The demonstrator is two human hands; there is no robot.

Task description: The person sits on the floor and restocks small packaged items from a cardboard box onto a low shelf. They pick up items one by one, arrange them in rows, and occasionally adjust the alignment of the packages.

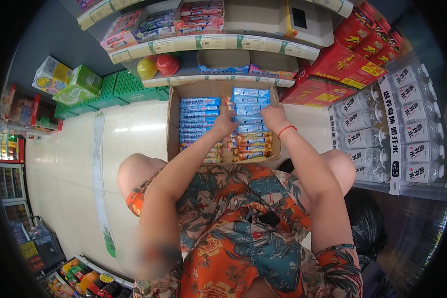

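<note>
An open cardboard box point(174, 130) stands on the floor between my knees, holding wrapped candy rolls in two columns. The left column is mostly blue Mentos rolls point(199, 115), with multicoloured ones at its near end. On the right, light blue candy packs point(250, 97) lie stacked above orange-brown wrapped rolls point(254, 144). My left hand point(225, 124) reaches into the gap between columns, fingers at the left ends of the light blue packs. My right hand point(275, 117), with a red cord at its wrist, has bent fingers at their right ends. Fingertips are partly hidden, so any grip is unclear.
Store shelves point(216, 41) with candy boxes rise just beyond the cardboard box. Red cartons point(320, 89) and large water bottles point(361, 123) stand to the right, with a black plastic bag point(368, 223) nearer me. Green crates point(113, 89) line the back left.
</note>
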